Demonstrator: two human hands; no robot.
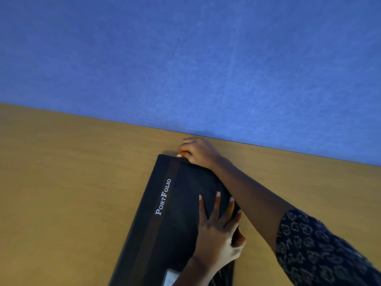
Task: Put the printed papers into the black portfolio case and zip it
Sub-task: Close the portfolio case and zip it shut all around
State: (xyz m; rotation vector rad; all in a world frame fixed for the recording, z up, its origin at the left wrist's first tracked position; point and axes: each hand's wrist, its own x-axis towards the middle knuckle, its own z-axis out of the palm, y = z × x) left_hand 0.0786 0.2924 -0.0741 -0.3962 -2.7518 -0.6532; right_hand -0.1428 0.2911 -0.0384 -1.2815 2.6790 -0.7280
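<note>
The black portfolio case (pixel 175 213) lies closed on the wooden desk (pixel 72 182), with white "PortFolio" lettering and a brown stripe along its left side. My left hand (pixel 218 230) presses flat on the cover, fingers spread, thumb wrapped over the right edge. My right hand (pixel 195 151) reaches across to the far corner of the case, fingers pinched at the zip there; the zip pull itself is hidden under the fingers. No printed papers show outside the case. A pale label (pixel 171 276) shows on the cover at the bottom edge.
A blue fabric partition wall (pixel 206 69) stands right behind the desk's far edge, close to my right hand. Bare desk surface stretches left of the case and to its right beyond my patterned sleeve (pixel 321 250).
</note>
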